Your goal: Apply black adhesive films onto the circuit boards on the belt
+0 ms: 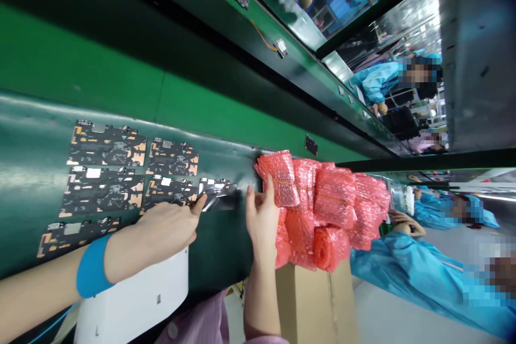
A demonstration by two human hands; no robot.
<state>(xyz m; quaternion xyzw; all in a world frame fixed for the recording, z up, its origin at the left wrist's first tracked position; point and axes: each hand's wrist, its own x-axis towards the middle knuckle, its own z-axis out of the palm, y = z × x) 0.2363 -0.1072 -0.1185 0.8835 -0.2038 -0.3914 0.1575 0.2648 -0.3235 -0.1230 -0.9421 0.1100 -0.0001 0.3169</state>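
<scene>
My left hand (161, 231), with a blue band at the wrist, has its fingers mostly curled. Its foremost fingertip meets the edge of a dark glossy film (221, 201) lying over a small circuit board (207, 185); the grip is partly hidden. To its left, several black circuit boards (102, 191) with gold-coloured patches lie in rows on the green bench. My right hand (262, 220) is open, thumb and index finger apart, beside a heap of pink bubble-wrap bundles (334, 196). Its fingertips are nearest the front left bundle (278, 177).
A white curved panel (141, 295) is below my left arm. Under the bundles stands a cardboard box (318, 301). One dark board (311, 144) lies on the green strip behind them. Small parts (281, 47) sit on the far ledge. Co-workers in blue (415, 274) are at the right.
</scene>
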